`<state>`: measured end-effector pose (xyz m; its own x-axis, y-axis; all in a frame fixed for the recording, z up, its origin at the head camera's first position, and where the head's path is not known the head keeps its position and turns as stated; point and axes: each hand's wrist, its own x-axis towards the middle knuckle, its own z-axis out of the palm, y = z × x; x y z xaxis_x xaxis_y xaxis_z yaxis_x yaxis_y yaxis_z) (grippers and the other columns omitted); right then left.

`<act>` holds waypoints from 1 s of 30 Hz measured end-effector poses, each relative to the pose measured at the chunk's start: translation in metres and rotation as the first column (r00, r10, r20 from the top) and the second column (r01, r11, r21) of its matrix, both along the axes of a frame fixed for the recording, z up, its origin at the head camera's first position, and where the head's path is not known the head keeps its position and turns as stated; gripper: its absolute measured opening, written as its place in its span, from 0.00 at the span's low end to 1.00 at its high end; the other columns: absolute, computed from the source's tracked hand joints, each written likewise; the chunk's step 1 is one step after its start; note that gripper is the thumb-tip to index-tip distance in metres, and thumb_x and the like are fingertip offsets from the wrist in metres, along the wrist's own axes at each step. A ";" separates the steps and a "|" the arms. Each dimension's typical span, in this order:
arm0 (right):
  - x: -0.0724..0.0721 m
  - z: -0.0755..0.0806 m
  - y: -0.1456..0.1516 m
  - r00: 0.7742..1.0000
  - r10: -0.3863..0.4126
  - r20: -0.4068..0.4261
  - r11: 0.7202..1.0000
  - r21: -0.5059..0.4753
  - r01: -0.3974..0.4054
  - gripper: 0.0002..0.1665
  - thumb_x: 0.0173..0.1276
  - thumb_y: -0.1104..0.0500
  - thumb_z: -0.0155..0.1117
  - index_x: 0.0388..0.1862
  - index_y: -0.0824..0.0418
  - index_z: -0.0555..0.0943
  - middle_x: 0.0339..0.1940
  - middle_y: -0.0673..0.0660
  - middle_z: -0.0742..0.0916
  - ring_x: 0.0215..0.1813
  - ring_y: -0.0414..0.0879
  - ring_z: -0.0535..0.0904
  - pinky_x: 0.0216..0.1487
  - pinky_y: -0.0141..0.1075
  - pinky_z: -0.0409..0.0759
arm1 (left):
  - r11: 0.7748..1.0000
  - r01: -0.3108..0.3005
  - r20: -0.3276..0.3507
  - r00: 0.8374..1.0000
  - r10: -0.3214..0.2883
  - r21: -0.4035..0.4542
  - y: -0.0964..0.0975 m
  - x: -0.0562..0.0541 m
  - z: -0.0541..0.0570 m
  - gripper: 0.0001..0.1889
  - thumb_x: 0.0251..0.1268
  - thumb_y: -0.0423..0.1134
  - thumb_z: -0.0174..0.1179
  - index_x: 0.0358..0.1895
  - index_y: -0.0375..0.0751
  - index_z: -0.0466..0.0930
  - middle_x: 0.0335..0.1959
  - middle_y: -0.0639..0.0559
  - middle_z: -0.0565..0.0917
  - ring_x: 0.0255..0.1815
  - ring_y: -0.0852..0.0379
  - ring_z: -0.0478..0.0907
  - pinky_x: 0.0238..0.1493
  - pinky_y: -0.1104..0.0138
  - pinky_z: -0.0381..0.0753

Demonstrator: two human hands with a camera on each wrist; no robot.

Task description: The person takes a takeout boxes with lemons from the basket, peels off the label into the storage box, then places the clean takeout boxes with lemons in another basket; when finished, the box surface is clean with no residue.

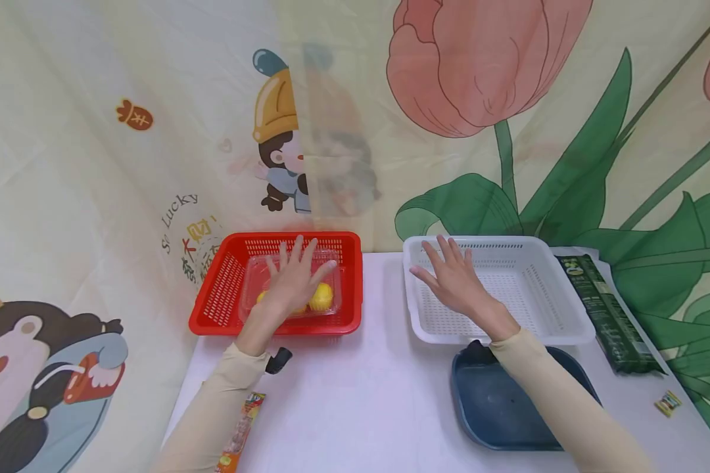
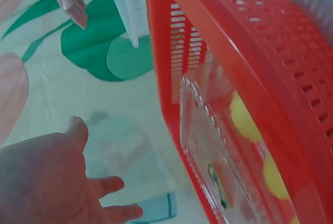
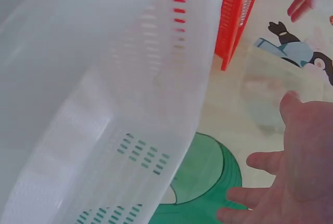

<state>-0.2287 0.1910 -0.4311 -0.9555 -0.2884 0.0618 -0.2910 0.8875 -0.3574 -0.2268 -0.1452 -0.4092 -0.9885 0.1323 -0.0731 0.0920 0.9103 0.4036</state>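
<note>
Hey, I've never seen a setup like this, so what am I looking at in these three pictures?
There's no machine here, just a person's two bare hands. The wide picture comes from a camera worn on the head, looking forward and down. The other two come from cameras worn on each wrist.

The left hand is over a red basket, which holds a clear box with yellow pieces in it. The right hand is over a white basket. Both hands are spread and hold nothing.

Also on the table are a blue tray, a green packet, a small wrapped piece and an orange packet.
</note>
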 end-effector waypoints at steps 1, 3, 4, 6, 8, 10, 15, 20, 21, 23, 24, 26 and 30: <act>0.000 0.001 -0.003 1.000 0.003 -0.002 1.000 -0.001 -0.003 0.46 0.79 0.34 0.48 0.82 0.61 0.55 0.84 0.70 0.51 0.84 0.69 0.40 0.76 0.73 0.37 | 1.000 -0.007 0.003 1.000 0.007 0.001 -0.003 -0.001 0.000 0.45 0.73 0.66 0.47 0.83 0.48 0.43 0.85 0.39 0.40 0.83 0.29 0.32 0.74 0.28 0.29; -0.001 0.001 -0.009 1.000 0.010 -0.004 1.000 -0.010 -0.010 0.46 0.79 0.34 0.48 0.82 0.61 0.55 0.84 0.70 0.52 0.84 0.69 0.40 0.77 0.73 0.37 | 1.000 -0.020 0.010 1.000 0.020 0.004 -0.009 -0.002 -0.001 0.45 0.74 0.67 0.46 0.83 0.47 0.42 0.84 0.38 0.40 0.83 0.28 0.31 0.74 0.28 0.28; -0.002 0.002 -0.012 1.000 0.013 -0.005 1.000 -0.013 -0.014 0.46 0.78 0.34 0.47 0.82 0.61 0.55 0.84 0.70 0.52 0.84 0.69 0.40 0.77 0.72 0.37 | 1.000 -0.027 0.012 1.000 0.027 0.005 -0.012 -0.003 -0.001 0.45 0.74 0.67 0.45 0.83 0.47 0.42 0.84 0.38 0.39 0.82 0.28 0.32 0.74 0.28 0.27; -0.003 0.001 -0.018 1.000 0.018 -0.007 1.000 -0.015 -0.018 0.46 0.78 0.33 0.47 0.82 0.61 0.55 0.83 0.70 0.53 0.84 0.69 0.41 0.77 0.72 0.37 | 0.999 -0.043 0.015 0.999 0.043 0.012 -0.020 -0.004 -0.002 0.45 0.75 0.66 0.45 0.83 0.45 0.42 0.84 0.36 0.39 0.82 0.27 0.32 0.73 0.28 0.26; -0.005 0.001 -0.024 1.000 0.021 -0.009 1.000 -0.017 -0.021 0.47 0.78 0.33 0.47 0.82 0.60 0.55 0.83 0.69 0.54 0.84 0.68 0.42 0.78 0.71 0.38 | 0.998 -0.061 0.019 0.998 0.061 0.023 -0.028 -0.005 -0.003 0.45 0.75 0.66 0.45 0.83 0.44 0.42 0.84 0.35 0.39 0.82 0.26 0.31 0.73 0.27 0.26; -0.007 0.001 -0.031 1.000 0.024 -0.012 1.000 -0.020 -0.024 0.47 0.78 0.32 0.46 0.82 0.60 0.56 0.83 0.69 0.55 0.84 0.68 0.43 0.78 0.71 0.39 | 0.996 -0.080 0.022 0.997 0.079 0.037 -0.037 -0.006 -0.005 0.45 0.75 0.66 0.45 0.83 0.43 0.42 0.84 0.34 0.39 0.81 0.25 0.31 0.73 0.27 0.26; -0.010 0.003 -0.046 0.999 0.038 -0.014 0.999 -0.033 -0.039 0.48 0.77 0.32 0.47 0.82 0.60 0.56 0.83 0.68 0.57 0.83 0.67 0.45 0.79 0.68 0.41 | 0.992 -0.117 0.042 0.992 0.115 0.039 -0.056 -0.008 -0.011 0.46 0.76 0.67 0.42 0.83 0.42 0.41 0.83 0.31 0.39 0.81 0.23 0.32 0.72 0.25 0.29; -0.010 0.002 -0.059 0.999 0.045 -0.017 0.997 -0.062 -0.046 0.47 0.76 0.32 0.50 0.82 0.58 0.57 0.82 0.67 0.59 0.83 0.65 0.49 0.81 0.65 0.43 | 0.990 -0.128 0.081 0.989 0.124 0.053 -0.069 -0.010 -0.018 0.46 0.76 0.69 0.39 0.82 0.38 0.40 0.82 0.28 0.40 0.80 0.22 0.35 0.72 0.24 0.35; -0.010 0.001 -0.061 0.999 0.047 -0.021 0.997 -0.069 -0.048 0.47 0.76 0.33 0.51 0.82 0.58 0.57 0.82 0.66 0.59 0.83 0.65 0.50 0.81 0.65 0.43 | 0.990 -0.129 0.085 0.989 0.124 0.058 -0.071 -0.010 -0.019 0.47 0.76 0.68 0.39 0.82 0.37 0.39 0.82 0.28 0.41 0.80 0.22 0.36 0.72 0.24 0.37; -0.010 0.000 -0.067 0.998 0.052 -0.029 0.996 -0.077 -0.054 0.46 0.75 0.34 0.53 0.82 0.58 0.58 0.81 0.66 0.61 0.82 0.64 0.52 0.81 0.64 0.46 | 0.988 -0.135 0.087 0.988 0.129 0.070 -0.076 -0.011 -0.020 0.47 0.76 0.67 0.40 0.82 0.36 0.40 0.82 0.27 0.42 0.80 0.22 0.38 0.72 0.25 0.41; -0.011 0.000 -0.070 0.998 0.057 -0.035 0.995 -0.075 -0.060 0.46 0.75 0.34 0.53 0.82 0.57 0.58 0.81 0.65 0.61 0.82 0.63 0.53 0.81 0.64 0.47 | 0.987 -0.141 0.089 0.987 0.134 0.073 -0.078 -0.011 -0.019 0.47 0.76 0.67 0.40 0.82 0.35 0.39 0.81 0.27 0.42 0.80 0.22 0.39 0.72 0.25 0.42; -0.011 0.000 -0.076 0.997 0.071 -0.043 0.994 -0.080 -0.074 0.45 0.75 0.37 0.57 0.81 0.57 0.59 0.81 0.65 0.62 0.82 0.63 0.55 0.80 0.63 0.50 | 0.986 -0.152 0.093 0.985 0.145 0.075 -0.082 -0.012 -0.018 0.47 0.77 0.66 0.42 0.81 0.34 0.39 0.81 0.26 0.43 0.79 0.21 0.41 0.72 0.26 0.46; -0.012 -0.002 -0.086 0.993 0.104 -0.052 0.991 -0.080 -0.108 0.44 0.73 0.42 0.63 0.81 0.56 0.60 0.81 0.65 0.63 0.80 0.62 0.59 0.78 0.62 0.57 | 0.982 -0.163 0.131 0.980 0.150 0.093 -0.089 -0.015 -0.016 0.48 0.76 0.66 0.43 0.81 0.34 0.36 0.80 0.24 0.43 0.79 0.23 0.44 0.71 0.27 0.53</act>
<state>-0.2405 0.1046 -0.4328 -0.9152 -0.3800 0.1345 -0.4004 0.8189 -0.4111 -0.2423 -0.2341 -0.4252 -0.9818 -0.0105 -0.1894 -0.1047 0.8626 0.4950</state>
